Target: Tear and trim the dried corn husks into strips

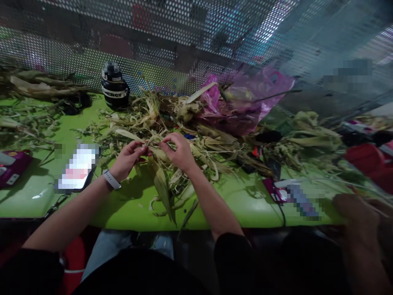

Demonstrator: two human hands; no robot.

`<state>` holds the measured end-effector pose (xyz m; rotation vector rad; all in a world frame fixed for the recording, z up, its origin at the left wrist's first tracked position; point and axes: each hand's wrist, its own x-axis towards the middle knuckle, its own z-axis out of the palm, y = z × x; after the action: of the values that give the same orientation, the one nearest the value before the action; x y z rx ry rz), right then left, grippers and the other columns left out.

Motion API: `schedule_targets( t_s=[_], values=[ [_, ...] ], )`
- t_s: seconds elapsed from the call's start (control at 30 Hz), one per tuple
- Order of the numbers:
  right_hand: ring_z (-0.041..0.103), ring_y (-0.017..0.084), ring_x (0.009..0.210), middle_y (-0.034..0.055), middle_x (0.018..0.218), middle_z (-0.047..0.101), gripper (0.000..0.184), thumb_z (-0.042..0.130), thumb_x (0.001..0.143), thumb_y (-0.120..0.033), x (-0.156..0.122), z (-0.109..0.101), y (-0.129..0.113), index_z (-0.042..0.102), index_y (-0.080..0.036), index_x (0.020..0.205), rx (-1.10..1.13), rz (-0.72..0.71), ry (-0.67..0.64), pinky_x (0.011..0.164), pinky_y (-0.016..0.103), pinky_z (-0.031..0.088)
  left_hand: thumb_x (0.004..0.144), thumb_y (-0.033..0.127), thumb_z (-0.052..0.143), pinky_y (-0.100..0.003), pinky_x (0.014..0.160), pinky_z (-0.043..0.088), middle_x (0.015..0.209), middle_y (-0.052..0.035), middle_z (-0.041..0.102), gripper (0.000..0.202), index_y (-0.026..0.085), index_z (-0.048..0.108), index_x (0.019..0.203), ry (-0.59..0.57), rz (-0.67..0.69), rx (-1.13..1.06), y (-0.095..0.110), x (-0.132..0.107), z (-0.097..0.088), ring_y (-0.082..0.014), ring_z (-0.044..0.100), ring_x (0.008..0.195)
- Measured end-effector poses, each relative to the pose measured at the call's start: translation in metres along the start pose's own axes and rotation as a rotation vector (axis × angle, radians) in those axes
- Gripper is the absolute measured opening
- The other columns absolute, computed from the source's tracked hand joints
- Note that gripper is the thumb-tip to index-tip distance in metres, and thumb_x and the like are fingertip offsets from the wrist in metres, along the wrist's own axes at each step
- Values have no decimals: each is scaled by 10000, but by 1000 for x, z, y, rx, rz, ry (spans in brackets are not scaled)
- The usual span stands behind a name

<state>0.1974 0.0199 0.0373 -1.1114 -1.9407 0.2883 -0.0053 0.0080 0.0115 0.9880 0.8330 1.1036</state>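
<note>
My left hand (129, 157) and my right hand (178, 151) meet over the green table (123, 205), both pinched on the same long dry leaf strip (152, 144). The fingers of each hand are closed round it, thumbs on top. Longer green-brown leaves (161, 184) hang down from under my hands toward the table's near edge. A white watch band (111, 179) sits on my left wrist. Behind my hands lies a wide heap of husks and leaves (172, 119).
A black bottle (114, 86) stands at the back by a perforated metal screen (196, 37). A phone (78, 170) lies at left, a purple device (12, 166) further left. A pink plastic bag (245, 102) sits behind the heap. Another person's hand (353, 213) works at right.
</note>
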Motion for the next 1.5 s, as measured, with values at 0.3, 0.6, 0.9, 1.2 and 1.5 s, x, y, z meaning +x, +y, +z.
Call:
schedule_targets(
  t_s=[0.3,0.6,0.9,1.2,1.5],
  values=[
    [550,184,766,67,785,647,385,495,965,-474,0,0,4,658,-174,787,-165,-49,-276,746,311,371,692,321,831,-245,733,534,849,-34,735,289,145,719,892,66,60,-40,-3,4,-1,-120,658,726],
    [564,185,803,77,847,669,312,503,969,-427,-8,5,-19,648,-181,843,-170,59,-239,769,300,359,598,355,886,-302,824,555,791,-31,744,419,135,683,891,202,123,-66,-2,3,4,-147,691,748],
    [615,203,851,81,944,686,224,522,953,-352,-21,45,-9,603,-168,1051,-132,195,-334,774,306,445,661,238,830,-253,808,534,825,-18,748,338,156,655,938,295,100,-271,-6,4,6,-120,696,785],
    [492,243,1278,133,1385,563,330,457,938,-134,-33,57,-12,611,-226,1214,-479,-290,-231,1106,447,340,715,183,798,-214,756,529,847,-35,750,235,141,699,923,258,-7,-383,-9,2,5,-107,681,775],
    [503,271,1247,137,1353,574,336,477,961,-315,-37,55,-6,611,-255,1263,-485,-352,-203,1047,437,366,699,90,747,-193,652,530,766,-48,732,131,111,710,823,160,-105,-353,-3,-2,6,-106,663,685]
  ],
)
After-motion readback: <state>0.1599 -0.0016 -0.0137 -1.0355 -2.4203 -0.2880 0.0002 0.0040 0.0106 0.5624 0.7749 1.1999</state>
